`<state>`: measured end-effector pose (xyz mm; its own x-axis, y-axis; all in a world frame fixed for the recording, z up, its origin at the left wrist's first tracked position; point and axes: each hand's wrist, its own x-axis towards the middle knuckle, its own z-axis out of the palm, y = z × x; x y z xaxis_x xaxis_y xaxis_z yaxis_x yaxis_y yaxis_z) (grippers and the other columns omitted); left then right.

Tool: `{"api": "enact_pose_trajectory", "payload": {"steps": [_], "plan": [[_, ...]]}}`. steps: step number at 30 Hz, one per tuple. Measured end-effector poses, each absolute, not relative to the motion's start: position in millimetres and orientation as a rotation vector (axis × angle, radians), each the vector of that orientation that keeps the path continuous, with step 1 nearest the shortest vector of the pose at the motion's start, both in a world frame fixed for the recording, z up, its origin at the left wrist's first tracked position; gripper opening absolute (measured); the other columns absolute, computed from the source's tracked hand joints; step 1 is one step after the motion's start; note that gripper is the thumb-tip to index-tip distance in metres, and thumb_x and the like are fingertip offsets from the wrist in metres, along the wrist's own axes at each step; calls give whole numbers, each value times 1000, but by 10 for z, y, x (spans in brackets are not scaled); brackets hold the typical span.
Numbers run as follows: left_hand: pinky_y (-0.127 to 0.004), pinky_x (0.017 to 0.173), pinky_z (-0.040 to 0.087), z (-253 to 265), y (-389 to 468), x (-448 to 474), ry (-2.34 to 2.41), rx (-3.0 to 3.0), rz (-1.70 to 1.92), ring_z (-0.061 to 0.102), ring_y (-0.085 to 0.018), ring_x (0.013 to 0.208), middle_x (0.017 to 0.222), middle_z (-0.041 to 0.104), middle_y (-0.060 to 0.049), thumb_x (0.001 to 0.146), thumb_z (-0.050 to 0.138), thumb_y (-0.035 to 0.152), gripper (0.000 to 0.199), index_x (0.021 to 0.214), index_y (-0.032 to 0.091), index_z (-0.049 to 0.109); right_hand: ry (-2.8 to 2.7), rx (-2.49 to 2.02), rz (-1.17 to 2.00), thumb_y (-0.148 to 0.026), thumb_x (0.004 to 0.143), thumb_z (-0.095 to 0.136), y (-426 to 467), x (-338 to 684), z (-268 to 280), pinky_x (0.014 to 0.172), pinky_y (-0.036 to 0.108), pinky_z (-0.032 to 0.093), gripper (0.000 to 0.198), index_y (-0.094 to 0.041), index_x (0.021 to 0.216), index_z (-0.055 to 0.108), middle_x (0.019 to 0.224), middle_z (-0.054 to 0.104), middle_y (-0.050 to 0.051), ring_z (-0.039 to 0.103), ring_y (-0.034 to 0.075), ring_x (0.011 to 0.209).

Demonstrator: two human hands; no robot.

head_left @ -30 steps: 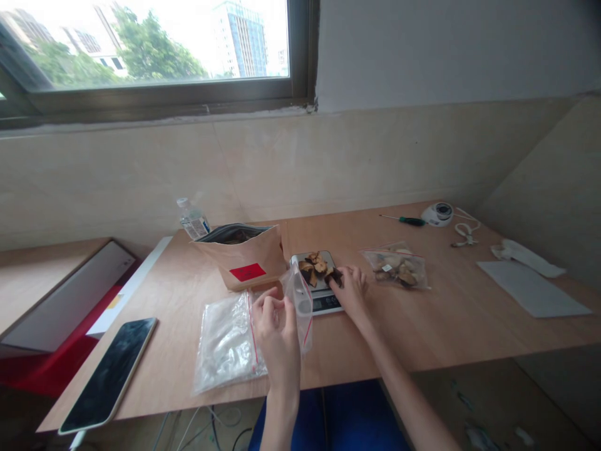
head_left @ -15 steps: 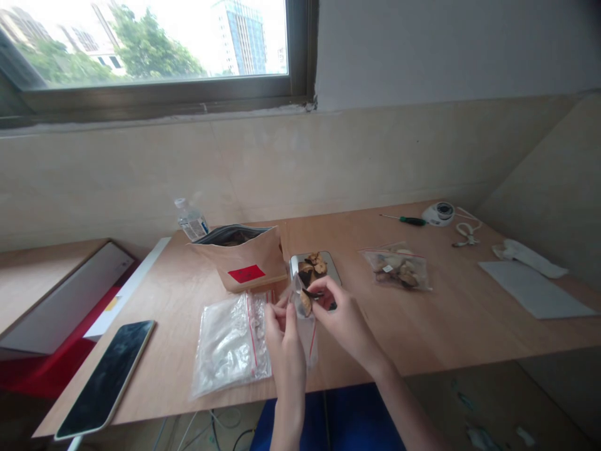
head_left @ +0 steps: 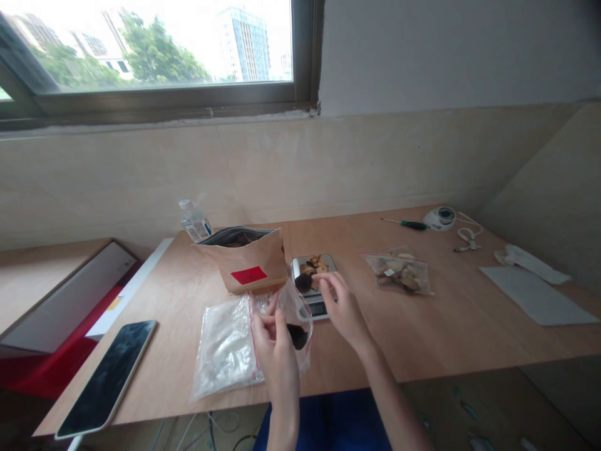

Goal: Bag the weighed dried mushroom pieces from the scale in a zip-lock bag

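Note:
Pinched in my left hand (head_left: 275,338) is the rim of a clear zip bag (head_left: 305,313) with a red seal line, its mouth spread toward the right. Inside the bag lies a dark dried slice (head_left: 297,336). My right hand (head_left: 342,304) reaches over a small digital scale (head_left: 319,310), thumb and index finger apart, fingertips at the dried slices (head_left: 322,263) on its pan. A round dark slice (head_left: 304,283) is right at the index fingertip; a firm grip on it is not visible. Flat clear zip bags (head_left: 225,351) lie left of my left hand.
A brown paper pouch (head_left: 253,254) stands open behind the bags, beside a water bottle (head_left: 194,220). A phone (head_left: 107,376) lies at the left. To the right are a filled zip bag (head_left: 399,272), a screwdriver (head_left: 413,225), a white camera (head_left: 440,218) and a white sheet (head_left: 535,294).
My right hand has gone from the bag's mouth, where it held a dried slice, back to the scale. The bag has opened wider, and a dark slice shows inside.

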<state>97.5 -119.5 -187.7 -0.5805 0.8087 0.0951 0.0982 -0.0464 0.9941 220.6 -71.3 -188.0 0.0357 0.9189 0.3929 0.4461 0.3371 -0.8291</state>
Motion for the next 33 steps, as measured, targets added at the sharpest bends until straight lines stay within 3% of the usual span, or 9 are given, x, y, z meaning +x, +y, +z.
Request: {"api": "enact_pose_trajectory", "payload": {"steps": [4,10,25,30,33], "plan": [[-33,82,42,-1828,-1233,1013,1669,974,1657,57,-21,104,121,60,-7,84,51,36,28,66,21,37,-1585,-1526,250,-27,90,40,-487,1899,-2241,88,44,45,26,-16,104,59,102,56,13,53,26,99],[-35,86,41,-1871,-1204,975,1618,932,1651,57,-23,109,119,61,-9,84,52,35,27,66,21,37,-1619,-1687,78,-25,88,46,-404,1737,-2453,85,46,45,25,-17,109,57,110,53,15,52,29,98],[-36,90,40,-1932,-1188,997,1630,950,1637,56,-23,111,116,62,-9,84,50,35,27,66,21,37,-1447,-1393,369,-19,82,49,-432,1989,-2463,82,39,49,19,-20,97,61,97,58,9,57,22,91],[-37,94,39,-1916,-1149,1014,1618,925,1649,54,-22,113,117,62,-9,84,50,32,26,65,21,36,-1268,-1322,580,-24,79,55,-610,2079,-2088,69,32,53,18,-19,96,59,97,60,8,58,19,81],[-33,91,42,-1889,-1131,1038,1565,891,1635,57,-20,108,121,59,-9,84,50,32,23,68,21,39,-1358,-1248,639,-23,80,56,-801,2076,-1757,73,32,53,18,-20,97,60,99,59,8,58,19,86]]}}
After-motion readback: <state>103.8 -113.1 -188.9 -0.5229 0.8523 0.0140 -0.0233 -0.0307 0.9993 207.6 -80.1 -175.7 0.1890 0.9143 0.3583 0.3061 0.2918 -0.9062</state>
